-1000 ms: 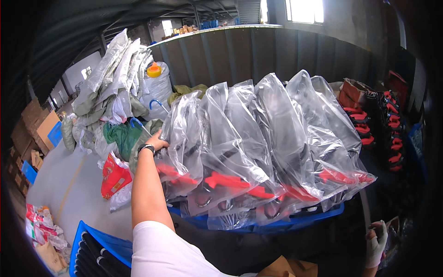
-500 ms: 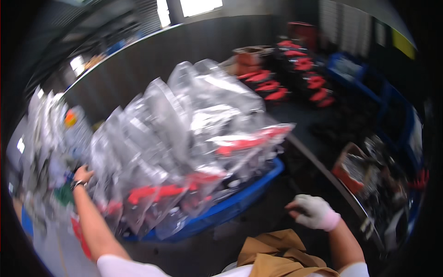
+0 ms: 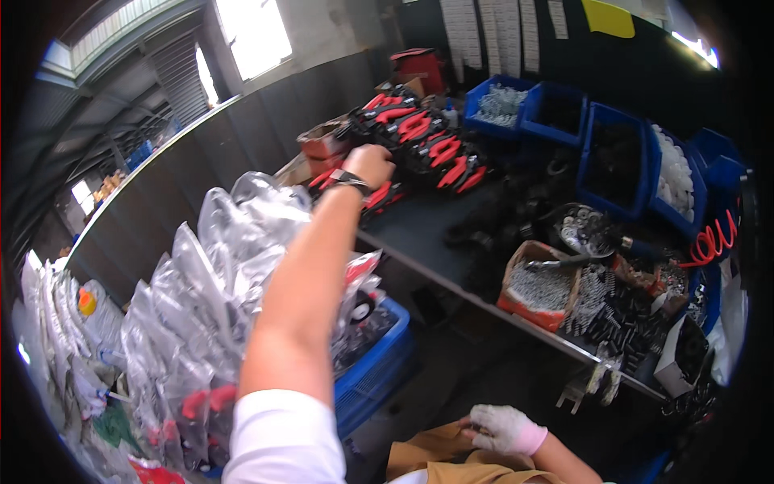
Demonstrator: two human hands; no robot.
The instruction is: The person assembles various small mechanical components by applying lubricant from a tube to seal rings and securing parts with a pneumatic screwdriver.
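1. Two hands differ: the bare left hand [image 3: 368, 165] reaches clenched onto the red-handled tools [image 3: 419, 141] piled on the dark bench [image 3: 427, 234].
2. Gloved right hand [image 3: 504, 427] rests loosely curled on the tan cloth [image 3: 435, 452], gripping nothing.
3. Those tools look stiff and fairly heavy; the handles seem the best hold.

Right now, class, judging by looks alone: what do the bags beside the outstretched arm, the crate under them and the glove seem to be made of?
Bags: thin clear plastic film, glossy; it crinkles and shows red parts through.
Crate: rigid blue moulded plastic, probably; smooth, even colour.
Glove on the right hand: white knitted fabric with a pinkish cuff, seemingly; matte, soft texture.
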